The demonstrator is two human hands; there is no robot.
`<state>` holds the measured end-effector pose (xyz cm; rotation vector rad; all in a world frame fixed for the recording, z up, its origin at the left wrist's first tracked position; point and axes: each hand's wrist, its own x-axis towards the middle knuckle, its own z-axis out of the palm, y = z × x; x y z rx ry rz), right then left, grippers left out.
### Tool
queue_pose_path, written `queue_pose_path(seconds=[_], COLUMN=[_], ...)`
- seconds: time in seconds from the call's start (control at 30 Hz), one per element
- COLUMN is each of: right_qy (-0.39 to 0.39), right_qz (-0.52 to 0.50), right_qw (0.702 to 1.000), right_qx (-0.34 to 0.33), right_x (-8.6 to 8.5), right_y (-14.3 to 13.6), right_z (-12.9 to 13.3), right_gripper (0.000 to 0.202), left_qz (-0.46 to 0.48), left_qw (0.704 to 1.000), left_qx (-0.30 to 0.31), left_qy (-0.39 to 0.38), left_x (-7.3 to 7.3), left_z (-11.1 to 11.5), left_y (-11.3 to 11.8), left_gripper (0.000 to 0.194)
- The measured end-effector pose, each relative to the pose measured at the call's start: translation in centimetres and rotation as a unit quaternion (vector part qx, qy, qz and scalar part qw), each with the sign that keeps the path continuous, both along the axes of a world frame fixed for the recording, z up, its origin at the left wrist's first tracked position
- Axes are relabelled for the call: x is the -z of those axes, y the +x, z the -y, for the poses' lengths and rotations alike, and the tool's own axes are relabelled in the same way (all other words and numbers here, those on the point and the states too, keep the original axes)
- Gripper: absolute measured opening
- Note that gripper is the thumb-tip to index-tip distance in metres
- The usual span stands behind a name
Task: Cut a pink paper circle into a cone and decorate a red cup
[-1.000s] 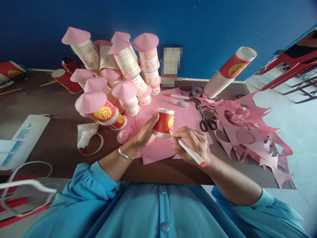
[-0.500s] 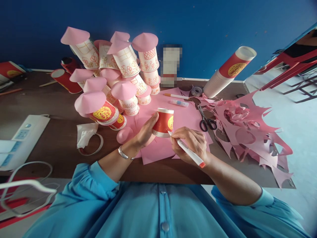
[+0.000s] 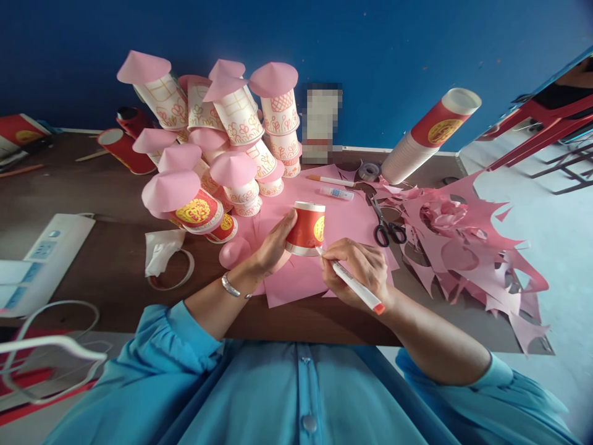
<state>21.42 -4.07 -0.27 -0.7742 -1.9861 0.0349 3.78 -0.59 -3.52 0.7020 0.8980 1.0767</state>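
A red paper cup (image 3: pixel 303 230) with a yellow emblem and white bands is tilted, upside down, in my left hand (image 3: pixel 273 244), whose fingers wrap its left side. My right hand (image 3: pixel 359 269) grips a white marker pen (image 3: pixel 356 285) with an orange end. The pen's tip touches, or nearly touches, the lower right of the cup. Beneath both hands lie sheets of pink paper (image 3: pixel 291 289). Just left of my left hand is a small pink paper cone (image 3: pixel 234 252).
Cup towers with pink cone roofs (image 3: pixel 278 111) stand back left. Scissors (image 3: pixel 389 228), a glue tube (image 3: pixel 336 193), another marker (image 3: pixel 331 181) and a tape roll (image 3: pixel 369 171) lie right of centre. Pink paper scraps (image 3: pixel 463 235) and a cup stack (image 3: pixel 426 139) are farther right; a power strip (image 3: pixel 46 259) is left.
The pen tip and my right hand have shifted very slightly to the right along the cup. My left hand and the cup stay in place. The view has moved a little.
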Motion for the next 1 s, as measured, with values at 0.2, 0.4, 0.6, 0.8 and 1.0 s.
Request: queue_pose_path(seconds=[0.2, 0.4, 0.6, 0.8, 1.0], right_qy=[-0.005, -0.009, -0.004, -0.006, -0.001], right_qz=[0.009, 0.0, 0.0, 0.004, 0.003], right_qw=[1.0, 1.0, 1.0, 1.0, 1.0], right_qx=[-0.008, -0.011, -0.013, -0.008, -0.009], right_x=[-0.18, 0.04, 0.11, 0.13, -0.13], right_y=[0.06, -0.02, -0.05, -0.07, -0.05], right_z=[0.09, 0.13, 0.12, 0.11, 0.13], right_gripper=[0.022, 0.022, 0.019, 0.019, 0.019], left_qz=[0.0, 0.012, -0.005, 0.018, 0.004], left_qw=[1.0, 1.0, 1.0, 0.999, 0.999], left_qx=[-0.011, 0.014, 0.011, 0.029, 0.023], left_qy=[0.004, 0.018, 0.021, 0.04, 0.037], left_x=[0.09, 0.04, 0.14, 0.57, 0.84], left_z=[0.15, 0.01, -0.07, -0.13, -0.16], left_y=[0.09, 0.24, 0.16, 0.27, 0.07], left_gripper=[0.039, 0.041, 0.04, 0.042, 0.04])
